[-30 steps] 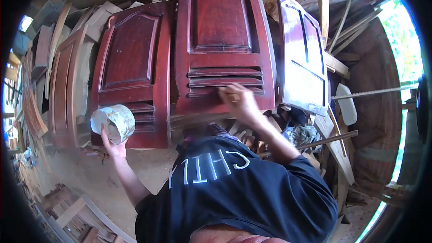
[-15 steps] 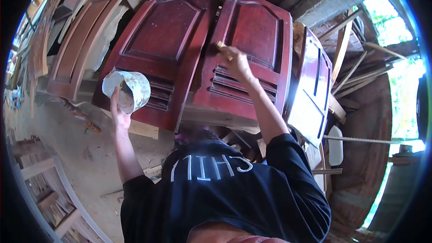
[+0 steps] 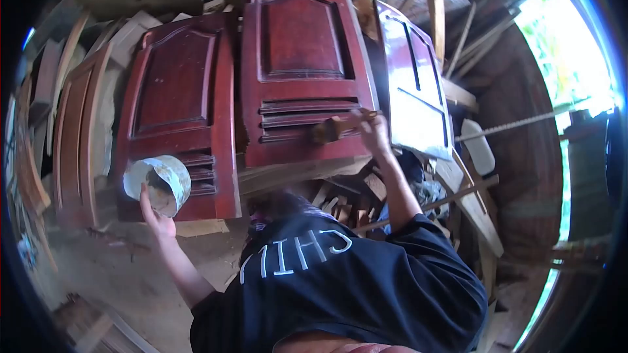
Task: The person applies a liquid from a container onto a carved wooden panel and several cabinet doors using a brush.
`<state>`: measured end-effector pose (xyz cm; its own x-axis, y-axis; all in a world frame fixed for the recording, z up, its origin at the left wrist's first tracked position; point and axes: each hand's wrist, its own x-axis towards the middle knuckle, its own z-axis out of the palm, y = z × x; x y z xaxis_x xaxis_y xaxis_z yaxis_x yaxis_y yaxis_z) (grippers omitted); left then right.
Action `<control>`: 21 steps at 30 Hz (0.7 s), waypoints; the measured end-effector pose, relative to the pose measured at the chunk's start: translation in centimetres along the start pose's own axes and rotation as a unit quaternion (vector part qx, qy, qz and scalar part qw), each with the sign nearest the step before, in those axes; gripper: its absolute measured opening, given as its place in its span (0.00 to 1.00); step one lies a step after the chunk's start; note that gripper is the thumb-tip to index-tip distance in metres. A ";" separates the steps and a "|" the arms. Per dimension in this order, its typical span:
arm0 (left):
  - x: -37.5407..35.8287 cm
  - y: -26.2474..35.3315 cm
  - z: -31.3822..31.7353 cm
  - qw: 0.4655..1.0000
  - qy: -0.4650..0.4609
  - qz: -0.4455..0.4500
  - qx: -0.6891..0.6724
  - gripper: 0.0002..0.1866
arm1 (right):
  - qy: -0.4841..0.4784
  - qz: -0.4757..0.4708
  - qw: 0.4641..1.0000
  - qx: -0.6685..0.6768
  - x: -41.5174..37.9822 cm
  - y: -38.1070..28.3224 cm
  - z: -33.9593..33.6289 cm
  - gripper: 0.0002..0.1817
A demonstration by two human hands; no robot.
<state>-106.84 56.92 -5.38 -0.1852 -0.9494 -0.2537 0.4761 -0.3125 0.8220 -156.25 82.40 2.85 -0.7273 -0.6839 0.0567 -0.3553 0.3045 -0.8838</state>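
My left hand (image 3: 158, 223) is closed on a pale, stained round pot (image 3: 175, 180), its mouth tilted toward the left. The pot overlaps the lower slats of the left dark-red wooden cabinet door (image 3: 173, 85). In my right hand (image 3: 377, 136) is a paintbrush (image 3: 331, 129), gripped by its handle with the bristles pointing left. Those bristles are at the lower slats of the middle red door (image 3: 301, 36), near its bottom edge. Both doors have a raised arched panel above the slats and lean upright side by side.
A glossy, light-reflecting door (image 3: 417, 98) stands to the right, and a bare brown panel door (image 3: 80, 134) to the left. Scrap wood (image 3: 376, 186) lies below the doors. A thin rod (image 3: 517, 124) crosses the right side, near a white plastic container (image 3: 479, 147).
My right hand has moved the brush from the middle door's left edge down to its lower slats. The view has shifted to the right. The pot stays in my left hand.
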 end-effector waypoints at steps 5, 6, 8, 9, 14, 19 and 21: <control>-1.0 2.7 5.9 0.993 -0.020 -0.078 0.086 0.30 | 0.241 0.012 0.956 -0.168 -5.7 1.1 -7.6 0.12; -1.2 2.9 7.2 0.993 -0.030 -0.085 0.081 0.30 | 0.249 0.026 0.953 -0.170 -7.2 0.5 -7.6 0.12; -1.6 2.3 9.4 0.991 -0.052 -0.096 0.080 0.31 | 0.253 -0.038 0.952 -0.165 -9.9 -0.4 -6.4 0.09; -1.6 1.9 10.6 0.988 -0.083 -0.115 0.063 0.31 | 0.276 -0.074 0.952 -0.108 -10.5 0.2 -4.5 0.08; -2.2 -2.7 17.3 0.956 -0.213 -0.192 0.054 0.31 | 0.089 0.063 0.987 0.120 -11.5 -2.1 1.4 0.07; -4.6 -5.9 22.7 0.927 -0.285 -0.229 0.087 0.33 | 0.211 0.056 0.945 0.242 -9.4 0.2 -4.2 0.09; -3.8 -8.2 22.2 0.919 -0.293 -0.251 0.083 0.33 | 0.262 0.047 0.931 0.250 -8.9 3.9 -9.1 0.10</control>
<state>-129.11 63.81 0.10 -0.8001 -0.4909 -0.3448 0.0742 -0.6514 0.7551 -156.48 95.73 3.16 -0.9746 -0.2122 0.0720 -0.0540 -0.0893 -0.9945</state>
